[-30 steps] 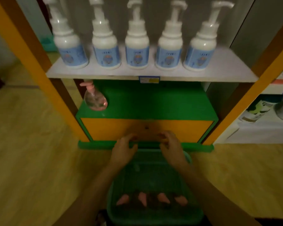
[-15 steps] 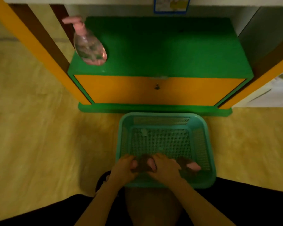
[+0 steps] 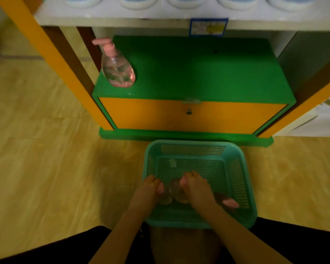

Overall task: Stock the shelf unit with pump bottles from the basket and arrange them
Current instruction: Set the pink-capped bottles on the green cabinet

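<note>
Wooden floor point(image 3: 46, 149) lies bare around the teal basket point(image 3: 234, 149), where the left hand point(image 3: 148, 189) and right hand point(image 3: 195, 187) each clench a clear bottle at its near wall. Farther off, one pump bottle point(image 3: 117, 70) stands upright at the green shelf's point(image 3: 208, 69) left front corner, nozzle pointing left, open room to its right.
</note>
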Demonstrator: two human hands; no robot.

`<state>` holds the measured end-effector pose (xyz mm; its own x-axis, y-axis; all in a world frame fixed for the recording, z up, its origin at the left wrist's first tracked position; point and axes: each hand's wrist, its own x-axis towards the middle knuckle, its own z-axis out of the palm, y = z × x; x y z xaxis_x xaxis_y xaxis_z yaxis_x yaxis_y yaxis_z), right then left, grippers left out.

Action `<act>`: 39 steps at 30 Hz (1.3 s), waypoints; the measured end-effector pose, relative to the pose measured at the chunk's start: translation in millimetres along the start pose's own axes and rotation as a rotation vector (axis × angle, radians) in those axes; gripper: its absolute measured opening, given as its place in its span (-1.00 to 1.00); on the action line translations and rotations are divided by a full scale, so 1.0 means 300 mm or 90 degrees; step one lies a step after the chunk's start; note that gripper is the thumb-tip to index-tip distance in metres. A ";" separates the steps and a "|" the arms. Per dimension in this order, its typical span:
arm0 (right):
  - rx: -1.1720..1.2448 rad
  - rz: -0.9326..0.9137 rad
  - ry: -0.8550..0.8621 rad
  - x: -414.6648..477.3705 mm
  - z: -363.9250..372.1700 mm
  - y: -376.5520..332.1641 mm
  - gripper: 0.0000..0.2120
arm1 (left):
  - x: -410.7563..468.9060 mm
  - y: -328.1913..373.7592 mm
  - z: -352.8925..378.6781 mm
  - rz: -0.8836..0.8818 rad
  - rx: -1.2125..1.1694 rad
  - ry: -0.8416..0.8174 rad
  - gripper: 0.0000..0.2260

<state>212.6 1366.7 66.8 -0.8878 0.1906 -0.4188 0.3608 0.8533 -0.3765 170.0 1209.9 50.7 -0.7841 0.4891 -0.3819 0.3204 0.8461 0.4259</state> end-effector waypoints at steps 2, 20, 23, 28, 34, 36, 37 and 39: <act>-0.001 -0.037 0.045 -0.025 -0.103 -0.023 -0.83 | -0.007 0.019 -0.089 0.028 -0.017 0.016 -0.84; 0.058 -0.274 0.320 -0.087 -0.881 -0.338 -0.83 | -0.148 0.238 -0.937 0.201 -0.100 0.387 -0.89; 0.065 -0.267 0.315 -0.046 -0.889 -0.398 -0.87 | -0.128 0.221 -0.959 0.166 -0.110 0.431 -0.83; 0.018 -0.249 0.284 0.088 -0.831 -0.452 -0.63 | -0.089 0.182 -0.971 0.151 -0.093 0.483 -0.92; 0.079 -0.229 0.320 0.264 -0.760 -0.493 -0.75 | -0.041 0.107 -0.946 0.142 -0.105 0.510 -0.84; 0.069 -0.230 0.332 0.320 -0.750 -0.512 -0.80 | -0.022 0.088 -0.948 0.130 -0.101 0.514 -0.81; 0.068 -0.232 0.340 0.347 -0.744 -0.519 -0.82 | -0.013 0.082 -0.951 0.128 -0.103 0.521 -0.81; 0.068 -0.233 0.358 0.397 -0.737 -0.528 -0.85 | -0.001 0.074 -0.958 0.132 -0.114 0.538 -0.83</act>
<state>-13.6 1361.4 259.2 -0.9613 0.1464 0.2334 0.0092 0.8637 -0.5039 24.6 1167.6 296.0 -0.8724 0.2496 0.4203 0.4675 0.6771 0.5683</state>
